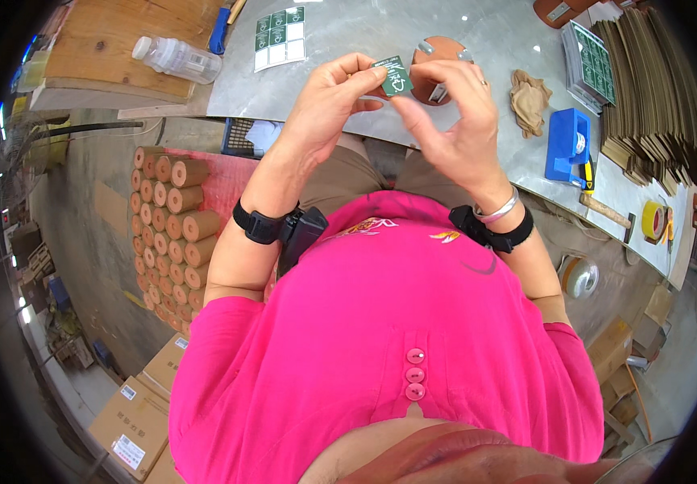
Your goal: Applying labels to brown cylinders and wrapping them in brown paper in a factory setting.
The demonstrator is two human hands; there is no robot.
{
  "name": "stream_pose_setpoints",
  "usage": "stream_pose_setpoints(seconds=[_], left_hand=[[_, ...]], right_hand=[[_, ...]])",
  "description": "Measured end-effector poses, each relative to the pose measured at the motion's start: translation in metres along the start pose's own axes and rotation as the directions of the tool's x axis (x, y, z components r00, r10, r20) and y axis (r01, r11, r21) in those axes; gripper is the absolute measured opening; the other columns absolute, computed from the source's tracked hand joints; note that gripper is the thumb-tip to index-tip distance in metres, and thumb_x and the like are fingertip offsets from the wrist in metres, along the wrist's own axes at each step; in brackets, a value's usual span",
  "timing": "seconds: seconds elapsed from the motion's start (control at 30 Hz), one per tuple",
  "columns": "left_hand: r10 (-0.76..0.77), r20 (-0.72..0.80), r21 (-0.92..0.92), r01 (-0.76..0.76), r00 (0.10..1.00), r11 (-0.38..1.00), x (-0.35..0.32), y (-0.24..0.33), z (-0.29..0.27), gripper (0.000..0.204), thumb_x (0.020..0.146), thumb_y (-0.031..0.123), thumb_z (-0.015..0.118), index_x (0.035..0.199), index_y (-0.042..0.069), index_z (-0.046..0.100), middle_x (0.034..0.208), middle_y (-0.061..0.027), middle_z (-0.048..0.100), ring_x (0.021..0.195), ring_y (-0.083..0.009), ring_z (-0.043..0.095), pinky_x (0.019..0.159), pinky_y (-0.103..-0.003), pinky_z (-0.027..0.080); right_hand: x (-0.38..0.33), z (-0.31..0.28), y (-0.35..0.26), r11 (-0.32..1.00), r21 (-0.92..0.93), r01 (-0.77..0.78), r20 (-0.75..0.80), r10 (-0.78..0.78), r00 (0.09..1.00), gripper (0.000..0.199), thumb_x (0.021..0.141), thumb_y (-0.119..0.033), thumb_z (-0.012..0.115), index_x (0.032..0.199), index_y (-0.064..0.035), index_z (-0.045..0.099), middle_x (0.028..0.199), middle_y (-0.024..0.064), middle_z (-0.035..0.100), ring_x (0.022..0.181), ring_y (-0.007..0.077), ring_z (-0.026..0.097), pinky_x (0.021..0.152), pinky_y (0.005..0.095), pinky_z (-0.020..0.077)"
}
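Observation:
Between the thumb and fingers of my left hand (328, 101) is a small green label (395, 79) with white lettering, held above the metal worktable (344, 32). My right hand (465, 121) is just right of it, thumb apart from the fingers. Its thumb tip comes close to the label's lower edge; whether it touches, I cannot tell. Behind the right fingers stands a round reddish-brown piece (433, 52) with grey patches on its rim, partly hidden by that hand. A sheet of green labels (281, 38), some spaces bare white, lies further left.
A clear plastic bottle (177, 59) lies on a wooden box at left. Toward the right are a crumpled tan cloth (530, 101), a blue tape dispenser (568, 147), a hammer (606, 211), stacked cardboard (655, 97) and a label stack (588, 64). Brown cylinders (172, 230) are piled low at left.

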State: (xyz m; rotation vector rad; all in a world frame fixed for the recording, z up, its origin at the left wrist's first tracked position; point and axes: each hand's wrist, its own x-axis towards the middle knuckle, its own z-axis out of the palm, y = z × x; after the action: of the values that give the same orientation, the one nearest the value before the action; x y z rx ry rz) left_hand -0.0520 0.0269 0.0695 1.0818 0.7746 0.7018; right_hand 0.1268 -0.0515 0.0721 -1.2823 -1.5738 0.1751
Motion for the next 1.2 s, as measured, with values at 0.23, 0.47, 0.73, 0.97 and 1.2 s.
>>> stream_pose_setpoints(seconds=[0.23,0.47,0.73,0.97,1.2], left_hand=[[0.13,0.188,0.184,-0.165,0.973,0.969,-0.003,-0.025,0.018,0.017,0.104,0.02,0.064,0.098,0.005,0.067,0.087,0.007,0.059,0.082,-0.0026,0.049,0.074,-0.022,0.042],[0.161,0.238,0.175,-0.205,0.958,0.963,-0.001,-0.03,0.03,0.018,0.105,0.019,0.063,0.1,0.002,0.068,0.088,0.0063,0.06,0.083,-0.0029,0.051,0.073,-0.022,0.043],[0.408,-0.159,0.59,-0.245,0.899,0.769,0.03,-0.062,0.019,0.082,0.075,0.031,0.094,0.138,0.0,0.051,0.102,-0.0093,0.068,0.101,-0.0201,0.067,0.087,-0.034,0.055],[0.532,-0.013,0.548,-0.439,0.847,0.712,0.078,-0.088,0.052,0.09,0.07,0.031,0.096,0.139,0.0,0.046,0.119,-0.0138,0.064,0.114,-0.024,0.064,0.097,-0.04,0.054],[0.067,0.068,-0.199,-0.052,0.995,0.979,0.064,-0.071,0.053,0.067,0.094,0.036,0.073,0.144,0.006,0.041,0.136,-0.0117,0.053,0.124,-0.0211,0.056,0.094,-0.043,0.058]], right_hand=[[-0.029,-0.005,0.006,0.899,0.264,-0.349,0.051,0.349,0.936,0.015,0.092,-0.011,0.075,0.092,0.0006,0.065,0.083,0.0055,0.065,0.074,0.0132,0.06,0.069,0.0301,0.0497],[-0.038,-0.018,0.016,0.861,0.315,-0.4,0.11,0.385,0.916,0.015,0.094,-0.011,0.073,0.091,0.0005,0.064,0.083,0.004,0.064,0.074,0.0108,0.057,0.069,0.0288,0.0485],[-0.036,-0.049,0.053,0.893,0.233,-0.386,-0.108,0.418,0.902,0.015,0.097,-0.013,0.071,0.093,-0.0002,0.065,0.079,-0.0006,0.064,0.075,0.0071,0.056,0.07,0.0247,0.0478],[-0.041,-0.06,0.067,0.857,0.286,-0.43,-0.056,0.462,0.885,0.016,0.099,-0.014,0.069,0.094,-0.0001,0.064,0.08,-0.002,0.063,0.074,0.0055,0.055,0.068,0.0235,0.0473],[-0.03,-0.05,0.052,0.872,0.345,-0.347,-0.067,0.391,0.918,0.018,0.102,-0.016,0.066,0.095,-0.0002,0.062,0.08,-0.0008,0.063,0.075,0.0068,0.055,0.069,0.0249,0.0479]])
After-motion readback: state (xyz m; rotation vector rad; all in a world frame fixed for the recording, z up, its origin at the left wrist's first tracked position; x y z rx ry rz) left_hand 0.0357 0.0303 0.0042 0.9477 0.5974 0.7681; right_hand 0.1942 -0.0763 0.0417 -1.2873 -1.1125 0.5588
